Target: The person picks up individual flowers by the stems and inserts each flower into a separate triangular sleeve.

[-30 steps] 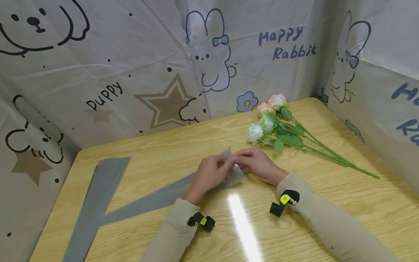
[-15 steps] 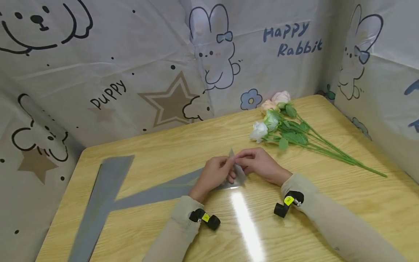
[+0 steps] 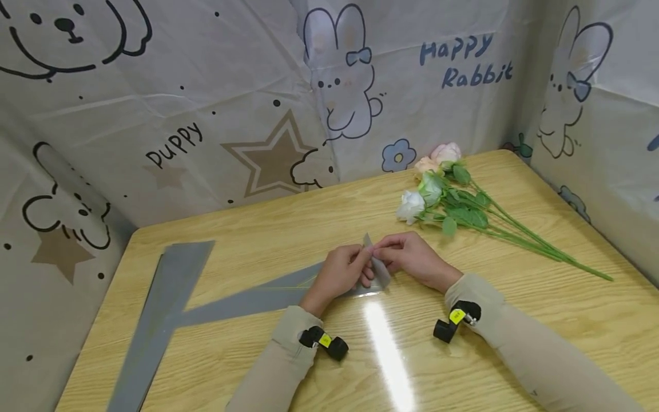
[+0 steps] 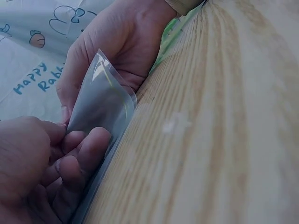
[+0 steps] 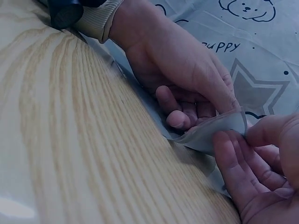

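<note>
Here, left hand (image 3: 340,272): closed in a pinch on the raised end of the tapering grey plastic sheet (image 3: 278,292), hiding part of it from the head view.
Right hand (image 3: 412,257): pinching that same end just beside the left hand.
Tapering sheet's place: near the middle of the wood-grain worktop (image 3: 206,366), broad end tilted up between both hands, narrow end touching the second grey plastic sheet (image 3: 165,309).
Second sheet's place: flat at the left, slanting from near the back edge down out of view.
Roses (image 3: 463,216): lying beyond the right hand, apart from it; pink, peach, greenish and white blooms toward the back, stems running toward the right edge.
Cartoon-printed cloth (image 3: 247,74): hanging behind and at both sides, hemming in the worktop.
Wrist cameras (image 3: 456,320): strapped over beige sleeves (image 3: 262,372), jutting inward above the wood.
</note>
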`<state>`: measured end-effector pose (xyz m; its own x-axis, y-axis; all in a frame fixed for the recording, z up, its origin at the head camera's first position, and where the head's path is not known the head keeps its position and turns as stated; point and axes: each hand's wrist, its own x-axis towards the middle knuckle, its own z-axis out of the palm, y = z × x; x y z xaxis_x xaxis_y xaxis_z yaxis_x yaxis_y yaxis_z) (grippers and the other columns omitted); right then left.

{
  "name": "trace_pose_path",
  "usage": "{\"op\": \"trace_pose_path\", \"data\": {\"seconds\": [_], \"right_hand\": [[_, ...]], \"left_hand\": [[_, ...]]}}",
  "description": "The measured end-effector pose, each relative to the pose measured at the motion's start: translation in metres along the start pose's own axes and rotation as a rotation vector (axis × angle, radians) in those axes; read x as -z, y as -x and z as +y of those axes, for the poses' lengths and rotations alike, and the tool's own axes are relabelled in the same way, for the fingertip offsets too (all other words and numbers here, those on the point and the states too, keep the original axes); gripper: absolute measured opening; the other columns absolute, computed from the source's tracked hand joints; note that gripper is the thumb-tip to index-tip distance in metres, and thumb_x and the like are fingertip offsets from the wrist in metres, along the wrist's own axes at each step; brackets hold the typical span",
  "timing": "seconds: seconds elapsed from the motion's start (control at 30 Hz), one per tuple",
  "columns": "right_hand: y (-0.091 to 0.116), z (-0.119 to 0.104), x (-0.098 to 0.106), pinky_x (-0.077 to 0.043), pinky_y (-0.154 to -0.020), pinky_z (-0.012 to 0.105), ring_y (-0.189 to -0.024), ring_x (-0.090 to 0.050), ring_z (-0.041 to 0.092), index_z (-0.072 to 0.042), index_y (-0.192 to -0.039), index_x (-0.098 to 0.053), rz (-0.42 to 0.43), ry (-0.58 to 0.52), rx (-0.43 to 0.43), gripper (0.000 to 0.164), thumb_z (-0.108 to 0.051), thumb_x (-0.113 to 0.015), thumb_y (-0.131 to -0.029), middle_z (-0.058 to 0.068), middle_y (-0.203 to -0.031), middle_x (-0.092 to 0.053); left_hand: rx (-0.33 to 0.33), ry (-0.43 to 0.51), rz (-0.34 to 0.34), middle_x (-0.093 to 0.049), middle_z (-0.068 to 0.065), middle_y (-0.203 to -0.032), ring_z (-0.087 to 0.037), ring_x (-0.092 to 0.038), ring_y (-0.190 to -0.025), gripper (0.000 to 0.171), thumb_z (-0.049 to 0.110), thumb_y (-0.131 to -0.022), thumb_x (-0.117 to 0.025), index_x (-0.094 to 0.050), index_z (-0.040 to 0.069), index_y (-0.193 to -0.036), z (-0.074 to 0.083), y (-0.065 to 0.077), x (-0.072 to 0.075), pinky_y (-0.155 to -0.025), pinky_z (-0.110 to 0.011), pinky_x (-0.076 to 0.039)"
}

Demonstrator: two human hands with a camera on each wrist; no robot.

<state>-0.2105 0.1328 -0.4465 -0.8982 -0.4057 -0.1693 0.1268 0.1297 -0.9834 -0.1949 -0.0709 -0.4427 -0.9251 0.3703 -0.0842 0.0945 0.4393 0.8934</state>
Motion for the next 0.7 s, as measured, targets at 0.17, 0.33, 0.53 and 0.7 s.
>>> {"op": "trace_pose_path", "data": {"seconds": [0.17, 0.33, 0.53, 0.7], "right_hand": [[-0.0003, 0.0015, 0.0006, -0.062, -0.071, 0.027, -0.080, -0.072, 0.007, 0.008, -0.118, -0.068, -0.002, -0.030, 0.003, 0.027, -0.013, -0.063, -0.102, -0.009, -0.093, -0.078], [0.0007, 0.0003, 0.0006, -0.061, -0.071, 0.024, -0.078, -0.071, 0.006, 0.009, -0.121, -0.066, -0.005, -0.012, 0.014, 0.030, -0.014, -0.061, -0.104, -0.009, -0.093, -0.077], [0.0012, -0.0009, 0.0009, -0.061, -0.071, 0.024, -0.079, -0.072, 0.007, 0.009, -0.123, -0.066, -0.011, 0.026, 0.017, 0.031, -0.015, -0.061, -0.104, -0.005, -0.097, -0.077], [0.0006, -0.0007, 0.0009, -0.061, -0.072, 0.024, -0.081, -0.072, 0.008, 0.008, -0.120, -0.068, -0.014, 0.036, 0.013, 0.030, -0.016, -0.063, -0.103, -0.004, -0.097, -0.078]], "left_hand": [[-0.004, 0.001, 0.011, -0.073, -0.004, -0.077, -0.011, -0.067, -0.057, 0.047, 0.045, -0.109, -0.048, -0.068, 0.010, -0.086, 0.0000, -0.0002, 0.0000, -0.047, -0.026, -0.050], [-0.007, 0.020, 0.027, -0.074, -0.004, -0.077, -0.011, -0.068, -0.057, 0.047, 0.048, -0.107, -0.051, -0.068, 0.010, -0.085, 0.0011, 0.0002, 0.0004, -0.047, -0.025, -0.050], [-0.016, 0.034, 0.019, -0.074, -0.007, -0.078, -0.009, -0.067, -0.056, 0.045, 0.047, -0.106, -0.055, -0.069, 0.009, -0.087, 0.0023, 0.0014, 0.0007, -0.046, -0.025, -0.050], [-0.022, 0.020, 0.010, -0.075, -0.008, -0.080, -0.008, -0.065, -0.055, 0.042, 0.044, -0.107, -0.054, -0.069, 0.009, -0.089, 0.0024, 0.0018, 0.0014, -0.046, -0.024, -0.048]]}}
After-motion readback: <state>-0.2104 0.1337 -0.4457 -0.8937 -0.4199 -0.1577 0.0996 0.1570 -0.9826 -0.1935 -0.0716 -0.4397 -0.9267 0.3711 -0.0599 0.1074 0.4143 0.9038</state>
